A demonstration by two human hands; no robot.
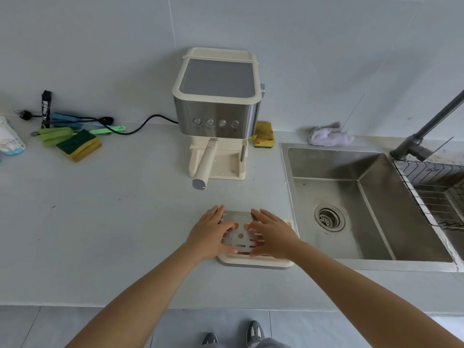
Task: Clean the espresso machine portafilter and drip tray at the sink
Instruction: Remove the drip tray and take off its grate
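The drip tray (pixel 253 262) sits on the counter (pixel 113 222) just left of the sink (pixel 324 162), with its metal grate (pixel 241 236) on top; the left hand (pixel 213 232) and right hand (pixel 272 236) both lie on the grate, fingers spread and mostly straight, thumbs at its near edge; whether the thumbs hook under the plate I cannot tell from this angle. The step in hand looks like taking the grate off, or picking up the whole tray; either way keep it level, since any liquid inside (none shows through the slots) would slop out; lift with even pull on both sides and carry it the short way right over the sink rim.

The portafilter (pixel 204 164) is locked in the espresso machine (pixel 217 96), handle pointing toward the person, well apart from the hands; a yellow sponge (pixel 263 134) and crumpled cloth (pixel 329 135) lie behind the sink; more sponges (pixel 79 144) sit far left. A wire rack (pixel 431 187) fills the sink's right side and the faucet (pixel 426 129) angles above it, so washing room is on the left.
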